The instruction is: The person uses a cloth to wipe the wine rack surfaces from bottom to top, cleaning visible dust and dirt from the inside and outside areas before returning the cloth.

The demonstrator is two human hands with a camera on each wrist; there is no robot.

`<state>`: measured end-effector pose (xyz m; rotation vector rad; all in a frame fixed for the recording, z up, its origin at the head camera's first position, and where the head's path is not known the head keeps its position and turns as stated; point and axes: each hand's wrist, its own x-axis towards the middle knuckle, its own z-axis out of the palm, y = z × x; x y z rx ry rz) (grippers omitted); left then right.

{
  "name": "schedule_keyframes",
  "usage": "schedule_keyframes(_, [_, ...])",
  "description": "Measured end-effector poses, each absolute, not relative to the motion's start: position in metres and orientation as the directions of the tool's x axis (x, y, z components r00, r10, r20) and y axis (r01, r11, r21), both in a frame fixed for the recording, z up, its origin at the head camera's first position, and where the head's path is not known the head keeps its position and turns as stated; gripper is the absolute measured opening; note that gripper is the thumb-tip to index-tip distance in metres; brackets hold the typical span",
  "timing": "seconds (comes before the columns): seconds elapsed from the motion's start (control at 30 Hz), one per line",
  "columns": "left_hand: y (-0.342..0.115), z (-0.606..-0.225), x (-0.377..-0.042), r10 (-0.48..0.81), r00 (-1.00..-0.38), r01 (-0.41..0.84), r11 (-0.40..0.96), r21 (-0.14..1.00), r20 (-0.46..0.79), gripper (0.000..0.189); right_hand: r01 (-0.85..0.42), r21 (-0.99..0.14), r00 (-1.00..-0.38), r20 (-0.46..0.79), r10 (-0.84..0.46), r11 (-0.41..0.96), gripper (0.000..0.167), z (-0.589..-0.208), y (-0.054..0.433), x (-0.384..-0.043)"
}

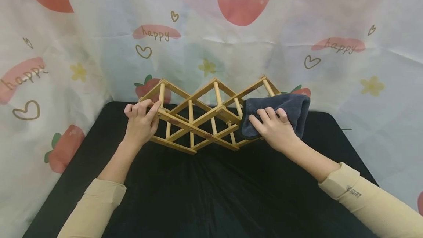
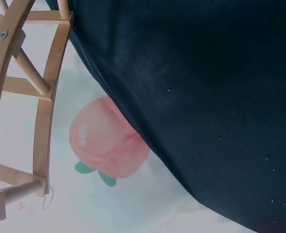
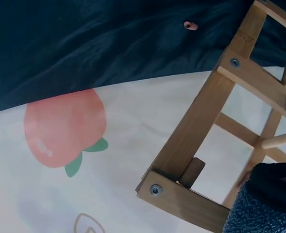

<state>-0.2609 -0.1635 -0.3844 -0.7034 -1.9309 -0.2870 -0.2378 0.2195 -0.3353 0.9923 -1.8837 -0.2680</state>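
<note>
A folding wooden lattice rack (image 1: pixel 191 126), made of crossed slats joined by round dowels, is spread open above the black surface. At its left end, my left hand (image 1: pixel 140 122) grips the upper corner with curled fingers. My right hand (image 1: pixel 275 127) holds a folded dark blue-grey cloth (image 1: pixel 293 102) against the right end, whose corner is partly hidden under it. Neither hand appears in its own wrist view. The left wrist view has curved-looking slats (image 2: pixel 44 116) at its left edge. Fuzzy cloth (image 3: pixel 259 208) shows beside bolted slats (image 3: pixel 201 111) in the right wrist view.
Black fabric (image 1: pixel 198 201) covers the table below the rack. Behind and beside it hangs a pale curtain (image 1: pixel 251 58) printed with fruit, hearts and flowers. A small pink piece (image 3: pixel 191 25) lies on the dark fabric, with tiny specks (image 2: pixel 220 138) elsewhere on it.
</note>
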Motion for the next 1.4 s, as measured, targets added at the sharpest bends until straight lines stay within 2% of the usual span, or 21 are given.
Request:
schedule_keyframes(0.1, [-0.162,-0.384,-0.259,0.342,-0.339,0.579,0.81,-0.092,0.876,0.038,-0.515,0.531,-0.224,0.674,-0.704,0.673,0.019,-0.331,0.224,-0.235])
schedule_keyframes(0.2, [-0.163,-0.384,-0.257,0.337,-0.356,0.571,0.817,-0.083,0.871,0.04,-0.501,0.494,-0.26,0.697,-0.668,0.71,0.017,-0.324,0.229,-0.233])
schedule_keyframes(0.33, [-0.164,-0.383,-0.257,0.335,-0.36,0.569,0.819,-0.08,0.871,0.042,-0.498,0.462,-0.299,0.703,-0.645,0.734,0.027,-0.319,0.235,-0.231])
schedule_keyframes(0.57, [-0.163,-0.381,-0.256,0.339,-0.364,0.574,0.815,-0.078,0.867,0.042,-0.551,0.453,-0.295,0.68,-0.671,0.701,0.024,-0.331,0.226,-0.233])
schedule_keyframes(0.7, [-0.163,-0.382,-0.256,0.339,-0.367,0.573,0.816,-0.077,0.866,0.042,-0.563,0.446,-0.298,0.676,-0.674,0.696,0.028,-0.338,0.221,-0.232])
schedule_keyframes(0.9, [-0.162,-0.383,-0.256,0.332,-0.371,0.572,0.818,-0.069,0.867,0.042,-0.595,0.457,-0.278,0.655,-0.703,0.662,0.02,-0.347,0.214,-0.228])
schedule_keyframes(1.03, [-0.163,-0.383,-0.256,0.332,-0.376,0.574,0.816,-0.064,0.865,0.042,-0.62,0.435,-0.286,0.649,-0.705,0.653,0.022,-0.35,0.211,-0.228])
schedule_keyframes(1.2, [-0.163,-0.382,-0.256,0.33,-0.37,0.58,0.812,-0.062,0.868,0.042,-0.581,0.473,-0.332,0.606,-0.723,0.663,0.038,-0.346,0.215,-0.225])
schedule_keyframes(1.3, [-0.163,-0.382,-0.257,0.33,-0.369,0.581,0.811,-0.061,0.869,0.041,-0.545,0.474,-0.392,0.586,-0.71,0.692,0.055,-0.337,0.222,-0.222])
schedule_keyframes(1.4, [-0.163,-0.382,-0.256,0.331,-0.369,0.58,0.812,-0.063,0.868,0.04,-0.53,0.44,-0.443,0.586,-0.679,0.725,0.063,-0.328,0.23,-0.218])
